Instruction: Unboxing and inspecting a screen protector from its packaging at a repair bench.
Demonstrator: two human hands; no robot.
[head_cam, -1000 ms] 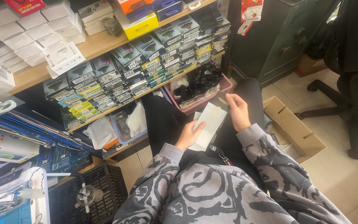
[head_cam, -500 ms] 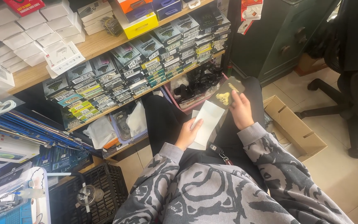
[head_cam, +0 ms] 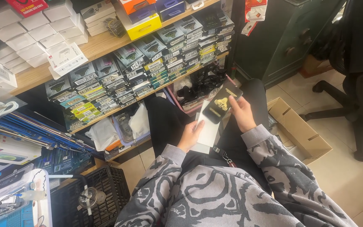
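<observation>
A black flat packet with a gold emblem (head_cam: 220, 105), which half a second ago was only coming up at the fingertips near the pink bin, now lies across the top of the white flat packet (head_cam: 209, 128) just right of the frame's centre; a second ago it was not in the hands at all. The right hand (head_cam: 242, 113) has dropped slightly from the bin toward the lap and pinches the black packet by its right edge, thumb on the face and fingers curled behind, wrist bent back toward the grey patterned sleeve (head_cam: 282, 168). The left hand (head_cam: 190, 135) has barely moved: it grips the white packet along its left edge, fingers closed under it and thumb on top, forearm running down toward the lower centre of the frame. Both packets are held above the seated person's black-trousered lap, the black one tilted and overlapping the white one's upper end. Behind them, at centre top, the pink bin (head_cam: 181, 98) holds a tangle of black cables (head_cam: 202, 82). Rows of small boxed goods fill the wooden shelf (head_cam: 106, 44) across the upper left, and an open cardboard box (head_cam: 299, 130) sits on the tiled floor at right.
</observation>
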